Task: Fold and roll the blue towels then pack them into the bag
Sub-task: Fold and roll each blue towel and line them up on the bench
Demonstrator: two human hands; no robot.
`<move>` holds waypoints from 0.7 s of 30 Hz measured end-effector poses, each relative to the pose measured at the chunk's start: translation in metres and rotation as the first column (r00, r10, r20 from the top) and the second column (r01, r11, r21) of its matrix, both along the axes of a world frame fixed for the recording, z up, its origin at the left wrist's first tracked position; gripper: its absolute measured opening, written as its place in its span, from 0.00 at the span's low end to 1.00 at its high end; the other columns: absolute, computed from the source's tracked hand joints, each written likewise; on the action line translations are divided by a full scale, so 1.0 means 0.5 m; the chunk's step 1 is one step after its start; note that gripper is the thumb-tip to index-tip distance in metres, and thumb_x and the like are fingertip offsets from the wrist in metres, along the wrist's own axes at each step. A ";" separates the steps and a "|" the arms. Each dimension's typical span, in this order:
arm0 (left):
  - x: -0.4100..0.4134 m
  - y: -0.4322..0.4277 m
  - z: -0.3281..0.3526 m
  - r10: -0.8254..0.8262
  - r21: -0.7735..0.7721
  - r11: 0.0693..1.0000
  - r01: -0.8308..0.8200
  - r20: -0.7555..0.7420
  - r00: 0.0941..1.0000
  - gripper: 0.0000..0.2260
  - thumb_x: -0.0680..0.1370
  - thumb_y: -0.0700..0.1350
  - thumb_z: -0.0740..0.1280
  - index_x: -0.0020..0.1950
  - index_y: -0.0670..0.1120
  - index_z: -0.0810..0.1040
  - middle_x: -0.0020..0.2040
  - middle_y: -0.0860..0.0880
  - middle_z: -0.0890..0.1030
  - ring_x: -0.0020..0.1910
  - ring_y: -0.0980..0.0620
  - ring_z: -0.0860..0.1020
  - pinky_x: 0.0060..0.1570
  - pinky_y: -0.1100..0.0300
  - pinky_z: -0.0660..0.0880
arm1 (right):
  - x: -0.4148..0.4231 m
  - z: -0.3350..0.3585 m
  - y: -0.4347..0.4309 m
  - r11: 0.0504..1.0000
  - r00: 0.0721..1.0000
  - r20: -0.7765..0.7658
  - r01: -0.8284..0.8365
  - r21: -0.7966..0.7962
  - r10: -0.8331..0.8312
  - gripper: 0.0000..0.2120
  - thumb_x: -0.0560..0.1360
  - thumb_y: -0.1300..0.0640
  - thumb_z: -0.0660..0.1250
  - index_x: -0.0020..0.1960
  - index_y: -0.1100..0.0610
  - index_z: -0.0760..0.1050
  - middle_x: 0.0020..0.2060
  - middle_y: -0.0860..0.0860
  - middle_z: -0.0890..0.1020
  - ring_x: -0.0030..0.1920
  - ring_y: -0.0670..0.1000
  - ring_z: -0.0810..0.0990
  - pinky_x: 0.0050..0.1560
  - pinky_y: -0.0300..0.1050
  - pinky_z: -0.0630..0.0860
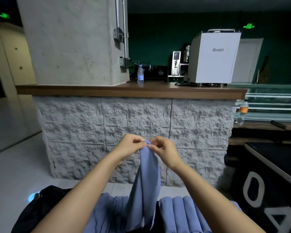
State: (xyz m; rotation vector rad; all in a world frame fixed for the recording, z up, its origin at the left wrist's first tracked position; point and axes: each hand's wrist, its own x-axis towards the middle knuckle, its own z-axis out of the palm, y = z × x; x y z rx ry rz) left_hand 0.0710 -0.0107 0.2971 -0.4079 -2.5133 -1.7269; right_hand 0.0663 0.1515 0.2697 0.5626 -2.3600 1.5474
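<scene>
Out in front of you, fingers of your left hand (129, 146) and right hand (167, 151) pinch the top of the towel (147, 174); work out to its corners so it hangs flat.

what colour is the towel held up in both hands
Plain light blue towel, with no pattern, seen in the head view.

In front of me stands a counter with a brown wooden top (107, 91) and a rough grey stone front (134, 125). A concrete pillar (71, 41) rises from its left end, with metal pipes (120, 22) running down its side. A water bottle (140, 74) stands on the worktop just beside the pillar's corner. Near the right end sits a white boxy machine (213, 58), with a steel dispenser (175, 63) behind its left side. Past the right edge, a bottle with an orange label (241, 111) stands on a lower shelf. A black mat with white letters (267, 190) lies to my right.
</scene>
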 end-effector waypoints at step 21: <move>0.017 -0.129 -0.014 0.437 -0.358 0.826 -0.436 -0.085 0.896 0.12 0.68 0.41 0.73 0.27 0.46 0.74 0.25 0.49 0.69 0.30 0.52 0.67 0.30 0.60 0.60 | 0.026 0.070 0.068 0.950 0.970 0.232 0.003 -0.311 0.073 0.11 0.79 0.62 0.59 0.39 0.57 0.73 0.35 0.50 0.77 0.37 0.49 0.74 0.41 0.42 0.73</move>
